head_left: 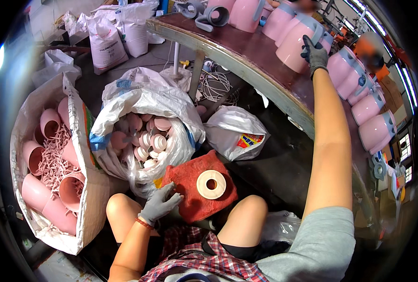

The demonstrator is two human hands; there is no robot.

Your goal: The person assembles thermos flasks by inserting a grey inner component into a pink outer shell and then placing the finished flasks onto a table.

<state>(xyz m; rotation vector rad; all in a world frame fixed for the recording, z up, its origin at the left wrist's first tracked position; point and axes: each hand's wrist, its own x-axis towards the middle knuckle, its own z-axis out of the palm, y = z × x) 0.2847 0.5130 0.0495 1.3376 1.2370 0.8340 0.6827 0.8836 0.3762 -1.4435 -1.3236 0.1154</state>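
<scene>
My right hand (316, 55), in a grey glove with dark fingertips, reaches far out to the table at the upper right. Its fingers are at the grey handle of a pink jug (293, 50), which stands among other pink jugs. Part of the grip is hidden by the glove. My left hand (161, 205), also gloved in grey, is open beside a red cloth pad (195, 204) at my knees, fingers stretched toward its left edge. A cream disc with a round hole (202, 184) lies on the pad.
Left of me stands a white sack (93, 207) of pink jug bodies and scraps. Next to it, an open plastic bag (171, 101) holds small pink and white round parts. A tied white bag (237, 131) sits under the table edge (246, 75). Pink jugs (378, 131) line the right side.
</scene>
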